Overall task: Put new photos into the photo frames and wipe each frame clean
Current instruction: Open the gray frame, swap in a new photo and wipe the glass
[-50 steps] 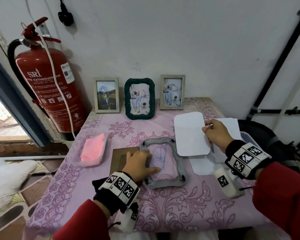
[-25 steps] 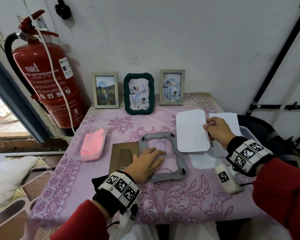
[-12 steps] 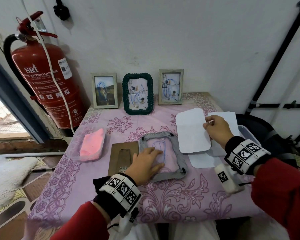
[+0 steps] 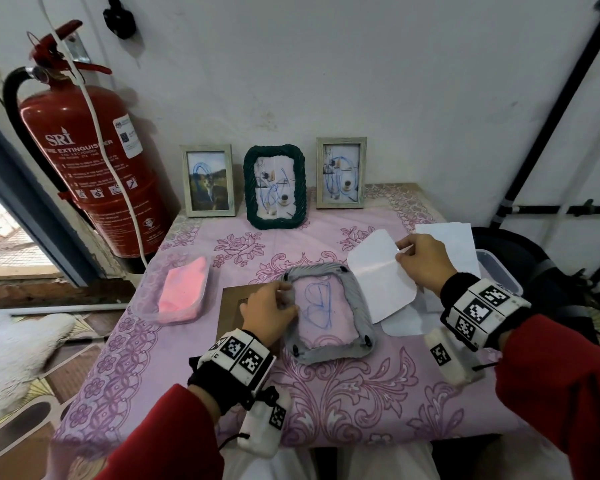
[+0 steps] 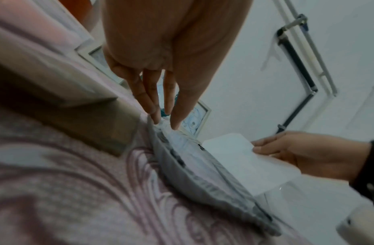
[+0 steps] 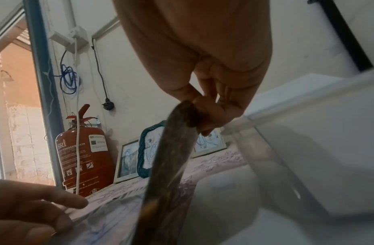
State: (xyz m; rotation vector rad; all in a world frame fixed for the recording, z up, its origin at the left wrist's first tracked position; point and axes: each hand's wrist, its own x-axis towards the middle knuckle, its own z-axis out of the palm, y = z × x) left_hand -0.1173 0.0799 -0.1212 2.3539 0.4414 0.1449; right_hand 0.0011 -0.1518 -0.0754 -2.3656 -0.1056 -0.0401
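At table centre, on the pink floral tablecloth (image 4: 343, 403), the grey frame (image 4: 355, 299) lies flat, back side up, its opening showing glass with blue scribble over the cloth. Left hand (image 4: 269, 311) sits at the frame's left rail; straight fingers (image 5: 152, 106) touch down on the inner edge there, nothing grasped. Just left of the frame, partly under that hand, lies the brown backing board (image 4: 231, 306), touching or nearly touching the frame's rail.

Right hand (image 4: 423, 263) pinches the right edge of a white photo sheet (image 4: 381, 282), held tilted; the sheet's lower left corner overlaps the frame's right rail. More white sheets (image 4: 447, 237) lie under and behind that hand, near a clear plastic tub (image 4: 499, 271) at the table's right edge.

Left of the board, apart from it, a clear tray with a pink cloth (image 4: 184, 289). Along the back edge, against the wall, stand three frames: pale wooden frame (image 4: 208, 180), green rope frame (image 4: 274, 187), second pale frame (image 4: 341, 173). Bare cloth between them and the grey frame, and across the front strip. A red fire extinguisher (image 4: 90, 161) hangs off the table's left.
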